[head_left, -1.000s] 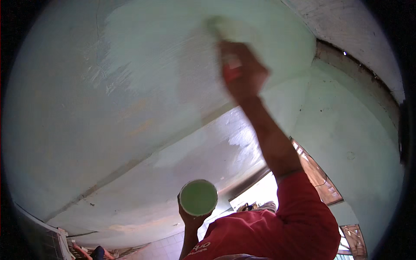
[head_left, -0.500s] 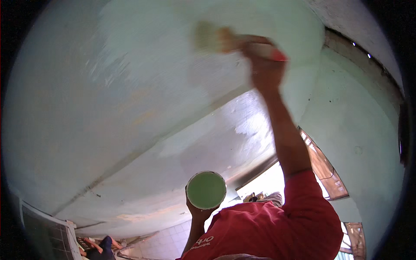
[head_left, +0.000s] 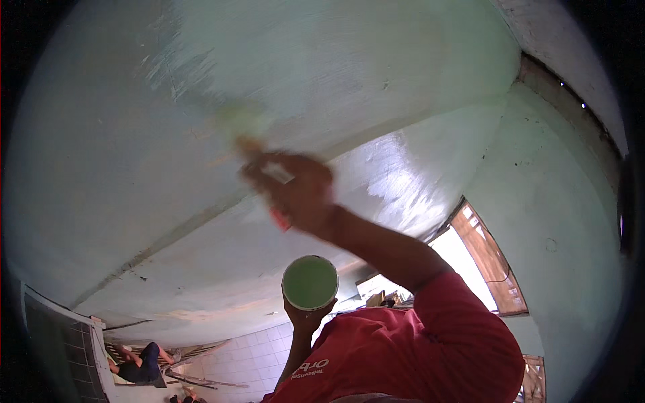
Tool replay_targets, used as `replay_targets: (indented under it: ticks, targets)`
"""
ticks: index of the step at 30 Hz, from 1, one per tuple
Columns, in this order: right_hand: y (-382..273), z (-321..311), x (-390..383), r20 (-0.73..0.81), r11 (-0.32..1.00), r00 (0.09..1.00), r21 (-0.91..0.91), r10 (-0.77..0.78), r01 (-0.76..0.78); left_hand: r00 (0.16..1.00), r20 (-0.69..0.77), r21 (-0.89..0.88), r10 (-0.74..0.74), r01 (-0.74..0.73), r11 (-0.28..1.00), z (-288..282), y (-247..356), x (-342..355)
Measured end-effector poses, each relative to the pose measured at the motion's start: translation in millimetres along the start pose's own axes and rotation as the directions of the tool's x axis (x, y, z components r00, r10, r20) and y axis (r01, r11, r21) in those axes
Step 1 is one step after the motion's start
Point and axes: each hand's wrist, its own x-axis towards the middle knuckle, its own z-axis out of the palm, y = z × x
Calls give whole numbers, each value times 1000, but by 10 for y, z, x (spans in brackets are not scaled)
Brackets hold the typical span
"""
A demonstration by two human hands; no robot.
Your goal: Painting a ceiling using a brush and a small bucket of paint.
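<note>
My right hand (head_left: 295,188) is closed round the handle of a paintbrush (head_left: 248,144), blurred by motion. The pale bristles point up and left, close to the wall (head_left: 168,148); whether they touch it I cannot tell. A red end of the handle shows below the fist. Lower down, my left hand (head_left: 308,314) grips a round paint pot (head_left: 310,283) from beneath, its open top facing me and light green paint inside. Wet-looking pale green strokes cover the wall's upper part, with greyer, patchy paint to the left.
A ledge line (head_left: 195,225) crosses the wall diagonally. A wooden-framed window (head_left: 487,258) is at right, beside a green side wall (head_left: 564,195). At lower left, another person (head_left: 144,363) sits near wooden slats, past a dark tiled panel (head_left: 67,349). White tiles (head_left: 259,352) lie below.
My right hand has swept the paintbrush down and left across the wall, from upper right toward the middle. The paint pot has shifted slightly up and left in view.
</note>
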Motion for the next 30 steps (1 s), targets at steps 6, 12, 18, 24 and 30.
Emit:
replay_targets:
  ticks: [6,12,18,24,30]
  targets:
    - [332,138,-19,-122,850,842,-47,-526,524,1000,-22,-69,16,-17,997,67,226,26]
    - [1386,-1710,-9,-805,896,565,101,-182,432,999,-41,-58,12,-14,998,-157,287,-125]
    - [1619,-1887,-26,-851,912,350,-409,-390,24,997,-73,35,20,-17,999,-291,239,-183]
    - [758,158,-347,-462,870,743,-159,-484,467,997,-77,-25,10,-12,1000,-51,212,-90]
    - [775,-21,-298,-395,882,814,21,-425,471,999,-42,-2,24,-24,1000,57,252,-71]
